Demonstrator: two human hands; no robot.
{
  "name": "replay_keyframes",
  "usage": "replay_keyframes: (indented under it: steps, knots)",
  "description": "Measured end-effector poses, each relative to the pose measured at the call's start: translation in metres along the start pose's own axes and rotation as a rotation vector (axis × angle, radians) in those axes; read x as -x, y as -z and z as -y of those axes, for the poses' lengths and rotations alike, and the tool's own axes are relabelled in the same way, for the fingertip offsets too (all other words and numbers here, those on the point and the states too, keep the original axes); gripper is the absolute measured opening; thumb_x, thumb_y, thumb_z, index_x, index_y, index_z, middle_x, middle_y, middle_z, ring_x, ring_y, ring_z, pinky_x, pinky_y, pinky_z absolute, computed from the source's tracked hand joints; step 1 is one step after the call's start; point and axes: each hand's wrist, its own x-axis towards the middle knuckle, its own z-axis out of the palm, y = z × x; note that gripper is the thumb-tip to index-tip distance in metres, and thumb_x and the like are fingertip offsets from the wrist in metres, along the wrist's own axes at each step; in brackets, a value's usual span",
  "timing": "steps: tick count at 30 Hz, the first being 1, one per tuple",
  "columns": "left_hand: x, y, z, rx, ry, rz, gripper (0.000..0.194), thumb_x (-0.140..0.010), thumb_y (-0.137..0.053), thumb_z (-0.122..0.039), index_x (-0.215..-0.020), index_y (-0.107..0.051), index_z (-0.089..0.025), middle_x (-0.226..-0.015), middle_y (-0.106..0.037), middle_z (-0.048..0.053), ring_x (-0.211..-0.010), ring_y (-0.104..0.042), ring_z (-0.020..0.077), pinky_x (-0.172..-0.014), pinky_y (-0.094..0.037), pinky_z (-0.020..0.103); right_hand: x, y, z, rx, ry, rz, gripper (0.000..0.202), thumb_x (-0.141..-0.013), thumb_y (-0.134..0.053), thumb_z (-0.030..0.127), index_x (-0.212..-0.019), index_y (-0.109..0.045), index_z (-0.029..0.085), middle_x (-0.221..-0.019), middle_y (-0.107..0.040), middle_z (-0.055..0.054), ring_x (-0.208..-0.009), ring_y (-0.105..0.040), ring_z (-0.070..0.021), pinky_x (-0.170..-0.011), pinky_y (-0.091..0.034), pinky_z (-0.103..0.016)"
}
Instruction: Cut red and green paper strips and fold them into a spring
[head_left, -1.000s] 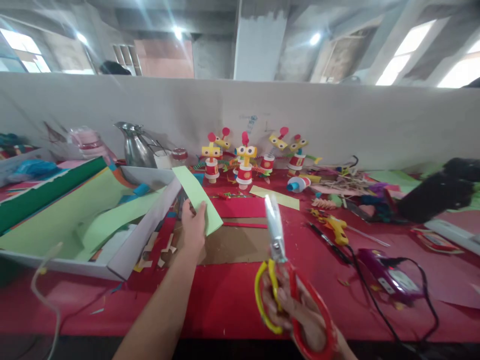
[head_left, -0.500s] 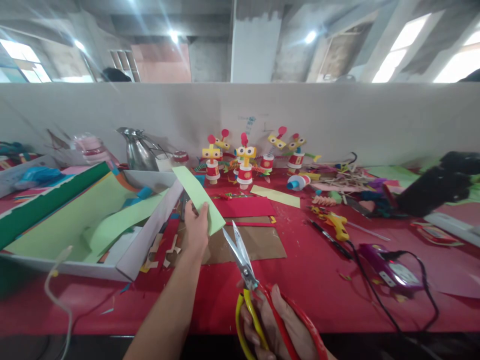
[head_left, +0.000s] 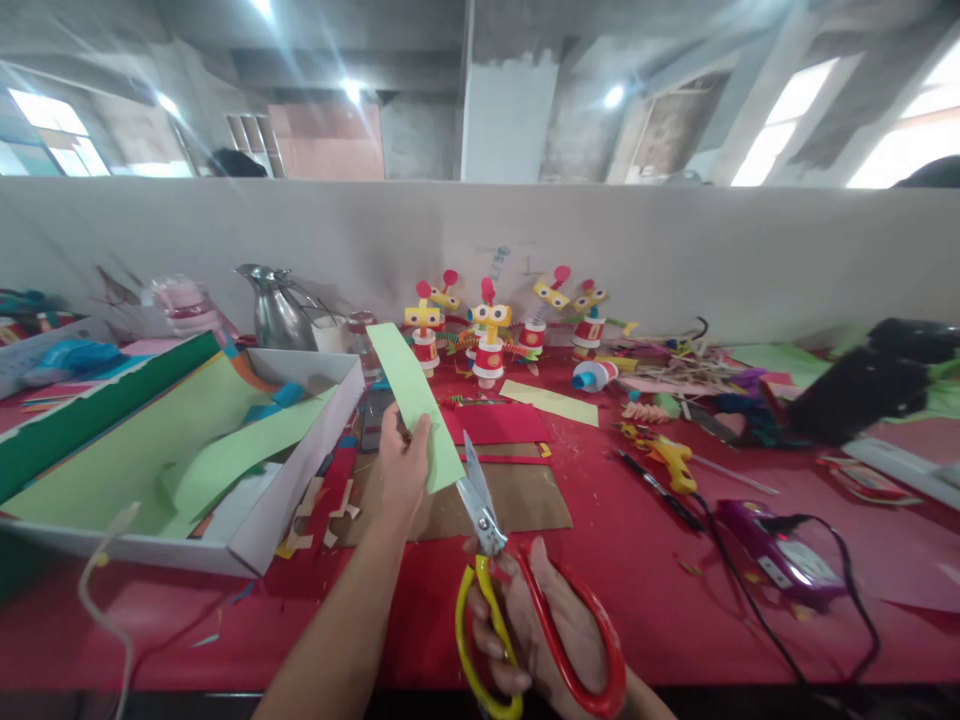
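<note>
Pinched in my left hand is a long strip of light green paper, tilted with its lower end toward me. My right hand grips a pair of scissors with one yellow and one red handle loop. Their blades are spread apart, and the lower edge of the strip lies at or between them; whether they are cutting into it I cannot tell. Beneath lie a brown cardboard sheet and a piece of red paper. Farther back is a pale yellow-green strip.
A white box holding green paper stands at left, with a metal jug behind. Several paper-cup figures line the partition. On the right are a yellow glue gun, a black pen and a purple power box with cords.
The scissors have come to the strip's lower end and their handles are spread wider. My left hand and the green strip have shifted slightly right and down in view.
</note>
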Motion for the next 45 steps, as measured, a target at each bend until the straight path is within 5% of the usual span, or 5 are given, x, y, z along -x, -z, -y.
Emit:
replay_keyframes:
  steps: [12,20,32,45]
  knots:
    - [0.001,-0.001,-0.003,0.055,0.034,0.035,0.042,-0.077,-0.063,-0.038,-0.112,-0.05,-0.02,-0.095,-0.066,0.006,-0.077,-0.062,0.0158,-0.069,-0.051,0.028,0.008,0.002,0.004,-0.042,0.0,0.006,0.061,-0.079,-0.036,0.072,-0.113,-0.047,0.023,-0.079,-0.05,-0.003,-0.055,-0.037,-0.0096,-0.041,-0.022,-0.017]
    - [0.016,-0.01,-0.011,0.14,0.116,0.135,0.046,-0.077,-0.063,-0.036,-0.118,-0.047,-0.024,-0.104,-0.065,0.006,-0.089,-0.063,0.018,-0.077,-0.051,0.03,-0.011,-0.002,0.011,-0.034,0.03,0.011,0.063,-0.076,-0.036,0.075,-0.104,-0.051,0.021,-0.078,-0.05,-0.004,-0.056,-0.038,-0.0101,-0.041,-0.022,-0.018]
    - [0.019,-0.013,-0.014,0.178,0.119,0.112,0.047,-0.078,-0.063,-0.034,-0.121,-0.046,-0.026,-0.111,-0.064,0.007,-0.092,-0.063,0.0192,-0.077,-0.052,0.03,-0.005,0.001,0.015,-0.043,0.059,0.013,0.059,-0.078,-0.034,0.074,-0.091,-0.051,0.019,-0.079,-0.051,-0.003,-0.057,-0.039,-0.0088,-0.041,-0.023,-0.016]
    - [0.021,-0.012,-0.015,0.216,0.17,0.049,0.052,-0.078,-0.063,-0.037,-0.125,-0.043,-0.029,-0.111,-0.065,0.004,-0.087,-0.065,0.0169,-0.07,-0.052,0.026,-0.016,0.001,0.033,-0.004,0.054,0.079,0.06,-0.078,-0.039,0.073,-0.103,-0.05,0.02,-0.075,-0.05,-0.002,-0.056,-0.04,-0.0097,-0.041,-0.023,-0.018]
